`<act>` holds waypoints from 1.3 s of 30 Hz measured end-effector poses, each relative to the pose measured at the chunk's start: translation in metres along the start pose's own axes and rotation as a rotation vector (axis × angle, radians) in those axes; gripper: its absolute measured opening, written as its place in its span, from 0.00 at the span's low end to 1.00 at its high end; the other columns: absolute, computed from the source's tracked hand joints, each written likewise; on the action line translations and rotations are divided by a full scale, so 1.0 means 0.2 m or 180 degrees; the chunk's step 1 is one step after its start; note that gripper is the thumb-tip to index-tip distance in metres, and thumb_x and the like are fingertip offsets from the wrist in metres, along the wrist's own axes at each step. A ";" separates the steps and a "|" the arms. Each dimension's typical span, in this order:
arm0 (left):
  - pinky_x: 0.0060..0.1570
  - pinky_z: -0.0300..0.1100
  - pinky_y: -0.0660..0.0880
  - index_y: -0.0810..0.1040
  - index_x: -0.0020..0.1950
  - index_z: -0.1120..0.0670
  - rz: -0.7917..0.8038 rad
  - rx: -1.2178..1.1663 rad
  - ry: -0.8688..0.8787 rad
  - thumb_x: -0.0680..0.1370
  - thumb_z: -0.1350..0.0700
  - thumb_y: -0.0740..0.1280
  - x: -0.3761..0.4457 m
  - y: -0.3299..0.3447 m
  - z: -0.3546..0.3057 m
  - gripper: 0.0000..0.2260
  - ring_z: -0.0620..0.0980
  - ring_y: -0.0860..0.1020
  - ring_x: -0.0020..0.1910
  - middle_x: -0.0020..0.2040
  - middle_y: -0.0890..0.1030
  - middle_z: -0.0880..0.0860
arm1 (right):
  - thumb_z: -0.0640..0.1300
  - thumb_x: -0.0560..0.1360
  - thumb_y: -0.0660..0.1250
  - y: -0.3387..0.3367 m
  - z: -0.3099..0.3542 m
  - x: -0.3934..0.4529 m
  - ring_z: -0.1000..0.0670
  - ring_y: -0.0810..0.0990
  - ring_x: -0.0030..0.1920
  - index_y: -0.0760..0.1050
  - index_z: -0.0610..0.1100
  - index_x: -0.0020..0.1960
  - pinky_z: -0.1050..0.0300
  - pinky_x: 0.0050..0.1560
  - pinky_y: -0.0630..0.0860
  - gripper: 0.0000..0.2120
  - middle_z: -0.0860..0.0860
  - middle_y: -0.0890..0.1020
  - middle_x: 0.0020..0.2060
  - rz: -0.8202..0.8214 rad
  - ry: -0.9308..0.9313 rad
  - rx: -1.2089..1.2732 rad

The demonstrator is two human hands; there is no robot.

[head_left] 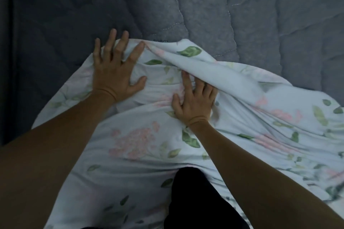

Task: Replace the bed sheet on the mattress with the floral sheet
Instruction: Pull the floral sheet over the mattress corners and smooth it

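One soft, light white floral cotton sheet [141, 141] on grey quilted mattress [260, 14]; we press left hand [113, 72] and right hand [193, 102] flat, gripping nothing; best pinched at its far edge.

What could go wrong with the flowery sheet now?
1. A fold of the floral sheet drapes over the right hand's fingers; smoothing over it may trap a crease.
2. The left hand only presses flat, so the edge might slide back off the grey mattress.
3. The dark-clothed leg lies on the sheet and may hold it back from stretching.
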State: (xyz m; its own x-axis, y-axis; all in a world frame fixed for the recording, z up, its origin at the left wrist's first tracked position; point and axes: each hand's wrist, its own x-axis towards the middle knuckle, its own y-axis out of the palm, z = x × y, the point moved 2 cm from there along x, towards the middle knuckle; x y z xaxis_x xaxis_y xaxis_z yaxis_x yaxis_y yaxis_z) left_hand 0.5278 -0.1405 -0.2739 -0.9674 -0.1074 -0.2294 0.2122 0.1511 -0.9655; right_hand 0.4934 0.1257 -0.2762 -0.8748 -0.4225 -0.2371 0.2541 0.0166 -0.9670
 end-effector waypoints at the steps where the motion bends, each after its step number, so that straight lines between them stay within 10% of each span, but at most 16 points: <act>1: 0.78 0.69 0.46 0.57 0.84 0.45 -0.0031 0.0009 -0.0004 0.77 0.32 0.58 0.00 0.01 0.00 0.37 0.65 0.52 0.82 0.83 0.57 0.59 | 0.62 0.75 0.65 0.00 0.00 0.00 0.34 0.68 0.69 0.65 0.50 0.81 0.35 0.68 0.64 0.37 0.37 0.70 0.73 0.0023 -0.0004 0.0017; 24: 0.77 0.66 0.45 0.67 0.76 0.54 -0.0245 -0.0184 0.0185 0.74 0.36 0.63 -0.01 -0.01 0.00 0.35 0.66 0.54 0.82 0.82 0.59 0.60 | 0.58 0.78 0.64 -0.16 0.04 -0.03 0.35 0.70 0.68 0.68 0.53 0.79 0.39 0.70 0.64 0.31 0.44 0.73 0.72 -0.0163 0.0096 0.0662; 31: 0.71 0.63 0.64 0.76 0.58 0.60 -0.0687 -0.0683 0.0935 0.71 0.48 0.65 0.11 -0.27 -0.22 0.21 0.64 0.73 0.65 0.65 0.75 0.62 | 0.39 0.75 0.69 -0.51 -0.28 -0.12 0.42 0.74 0.52 0.78 0.43 0.55 0.41 0.51 0.72 0.09 0.47 0.75 0.51 -0.0986 0.0234 0.1694; 39: 0.57 0.55 0.73 0.74 0.68 0.51 0.0401 -0.0909 0.1547 0.78 0.43 0.67 0.33 -0.30 -0.86 0.21 0.59 0.76 0.59 0.57 0.77 0.53 | 0.56 0.66 0.76 -0.55 -0.74 -0.13 0.39 0.64 0.74 0.60 0.55 0.81 0.39 0.74 0.57 0.48 0.44 0.66 0.74 -0.0263 0.0937 0.0180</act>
State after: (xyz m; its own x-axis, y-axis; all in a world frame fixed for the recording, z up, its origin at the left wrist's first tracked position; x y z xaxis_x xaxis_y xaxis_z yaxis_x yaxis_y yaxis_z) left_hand 0.4268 0.0120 -0.2108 -0.9038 0.3823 -0.1924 0.3495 0.3998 -0.8474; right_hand 0.4283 0.2689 -0.1781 -0.9733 -0.1396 -0.1824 0.1923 -0.0608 -0.9794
